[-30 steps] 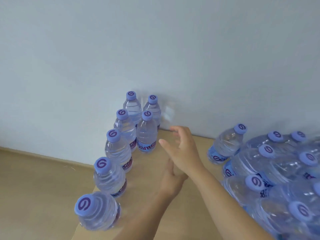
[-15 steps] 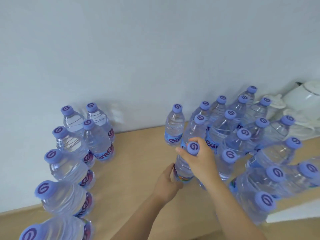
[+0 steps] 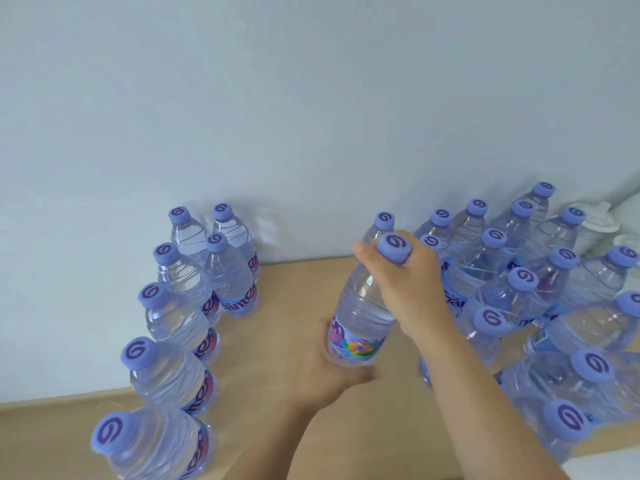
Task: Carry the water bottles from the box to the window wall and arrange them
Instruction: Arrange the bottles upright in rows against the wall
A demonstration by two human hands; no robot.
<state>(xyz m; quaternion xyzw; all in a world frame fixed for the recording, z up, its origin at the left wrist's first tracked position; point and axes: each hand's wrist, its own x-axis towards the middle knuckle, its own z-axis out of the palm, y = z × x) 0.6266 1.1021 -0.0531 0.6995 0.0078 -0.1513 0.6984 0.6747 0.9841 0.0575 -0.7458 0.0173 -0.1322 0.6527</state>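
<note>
Centre frame: right hand (image 3: 408,285) fingers curled round the neck of bottle (image 3: 363,306); left hand (image 3: 332,372) cups and grips its base

Clear, glossy ribbed-plastic water bottle in hands (image 3: 363,306): matt lilac plastic screw cap (image 3: 394,248), shiny printed film label (image 3: 356,346). Clear glossy plastic bottles at left (image 3: 173,368) and clear glossy plastic bottles at right (image 3: 519,296): same finish. Pale beige wood-look floor (image 3: 284,327): smooth, satin. Pale painted wall (image 3: 277,98): matt, even. White glossy plastic objects at right edge (image 3: 597,221).
</note>
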